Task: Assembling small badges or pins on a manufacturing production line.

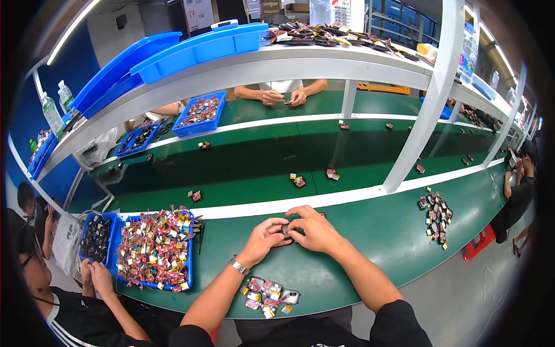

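Over the green worktop (358,231), my left hand (265,240) pinches a small dark casing (285,229) between thumb and fingers. My right hand (314,230) curls over the same casing from the other side, its fingers closed on it. Much of the casing is hidden by my fingers, so its exact kind does not show. Near my left forearm lies a loose group of small assemblies (269,296) with black cases, reddish boards and white and yellow labels. A bit of a reddish part (322,215) peeks out behind my right hand.
To the left stand a blue tray (191,260) heaped with reddish parts and a blue tray (113,222) of black parts, near a co-worker's hands (98,277). More assemblies (436,217) lie at right. Beyond a white rail (243,209), parts sit on a dark green conveyor (260,156).
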### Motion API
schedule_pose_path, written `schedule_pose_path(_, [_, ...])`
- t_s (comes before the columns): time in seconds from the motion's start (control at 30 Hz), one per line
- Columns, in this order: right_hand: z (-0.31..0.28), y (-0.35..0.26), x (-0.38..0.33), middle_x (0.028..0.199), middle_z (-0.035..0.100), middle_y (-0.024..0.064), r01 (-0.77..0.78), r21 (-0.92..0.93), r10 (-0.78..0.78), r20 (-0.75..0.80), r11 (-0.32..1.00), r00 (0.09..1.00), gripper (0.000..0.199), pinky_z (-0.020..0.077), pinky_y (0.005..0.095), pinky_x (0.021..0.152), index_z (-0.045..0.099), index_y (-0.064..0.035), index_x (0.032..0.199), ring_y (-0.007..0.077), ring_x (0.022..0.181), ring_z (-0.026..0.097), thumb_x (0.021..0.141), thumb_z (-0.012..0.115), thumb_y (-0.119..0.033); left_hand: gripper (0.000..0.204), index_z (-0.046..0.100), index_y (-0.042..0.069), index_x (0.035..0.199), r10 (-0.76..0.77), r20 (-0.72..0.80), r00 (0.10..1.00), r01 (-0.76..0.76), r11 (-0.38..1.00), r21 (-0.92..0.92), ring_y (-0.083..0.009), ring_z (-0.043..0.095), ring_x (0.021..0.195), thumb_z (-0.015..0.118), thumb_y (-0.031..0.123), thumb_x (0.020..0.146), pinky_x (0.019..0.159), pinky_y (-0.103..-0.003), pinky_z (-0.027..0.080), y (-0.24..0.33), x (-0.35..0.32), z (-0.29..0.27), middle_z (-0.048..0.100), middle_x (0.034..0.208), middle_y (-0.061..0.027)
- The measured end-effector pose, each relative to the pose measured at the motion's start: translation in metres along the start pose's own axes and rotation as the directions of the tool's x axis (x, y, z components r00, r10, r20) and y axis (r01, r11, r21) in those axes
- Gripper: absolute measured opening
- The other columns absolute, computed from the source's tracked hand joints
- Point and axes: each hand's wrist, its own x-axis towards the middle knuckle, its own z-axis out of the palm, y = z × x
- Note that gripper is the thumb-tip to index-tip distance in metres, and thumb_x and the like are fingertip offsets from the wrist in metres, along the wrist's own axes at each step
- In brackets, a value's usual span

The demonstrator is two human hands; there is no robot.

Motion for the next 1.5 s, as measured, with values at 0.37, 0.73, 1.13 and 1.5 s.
schedule_pose_path(0.37, [0.008, 0.007, -0.005, 0.122, 0.058, 0.0092, 0.074, 0.176, -0.079, 0.021, 0.982, 0.997, 0.011, 0.0448, 0.0396, 0.097, 0.069, -0.0068, 0.09, 0.0294, 0.118, 0.051, 0.08, 0.069, -0.013, 0.032, 0.044, -0.001, 0.128, 0.023, -0.022, 0.999, -0.022, 0.999, 0.041, -0.0205, 0.059, 0.113, 0.044, -0.002, 0.096, 0.098, -0.038, 0.052, -0.001, -0.001, 0.0, 0.056, 0.125, -0.0136])
schedule_pose_path(0.73, [0.034, 0.006, -0.007, 0.112, 0.063, 0.0084, -0.001, 0.123, 0.036, -0.289, 0.992, 0.957, 0.009, 0.0473, 0.0376, 0.092, 0.07, -0.0056, 0.086, 0.0285, 0.108, 0.057, 0.078, 0.07, -0.009, 0.03, 0.045, 0.0, 0.128, 0.027, -0.022, 0.999, -0.027, 0.999, -0.034, -0.0206, 0.058, 0.113, 0.045, 0.0, 0.097, 0.1, -0.039, 0.051, -0.001, 0.002, 0.0, 0.056, 0.124, -0.0128])
schedule_pose_path(1.13, [0.042, 0.005, -0.008, 0.114, 0.063, 0.0076, 0.008, 0.178, 0.047, -0.304, 0.984, 0.951, 0.016, 0.0469, 0.0376, 0.094, 0.073, -0.007, 0.092, 0.027, 0.111, 0.056, 0.076, 0.073, -0.007, 0.028, 0.046, 0.0, 0.127, 0.028, -0.026, 0.999, -0.029, 0.997, -0.068, -0.0201, 0.059, 0.112, 0.045, 0.003, 0.099, 0.098, -0.037, 0.051, -0.002, 0.001, -0.001, 0.059, 0.12, -0.0131])
schedule_pose_path(1.5, [0.043, -0.004, -0.006, 0.114, 0.063, 0.0107, 0.031, 0.084, 0.004, -0.388, 0.996, 0.922, 0.014, 0.0468, 0.0388, 0.093, 0.071, -0.0031, 0.088, 0.0308, 0.112, 0.054, 0.074, 0.068, -0.003, 0.026, 0.047, 0.001, 0.125, 0.052, -0.058, 0.997, -0.055, 0.997, -0.048, -0.0185, 0.06, 0.11, 0.045, 0.002, 0.099, 0.097, -0.035, 0.052, -0.004, 0.001, -0.002, 0.06, 0.118, -0.0114])
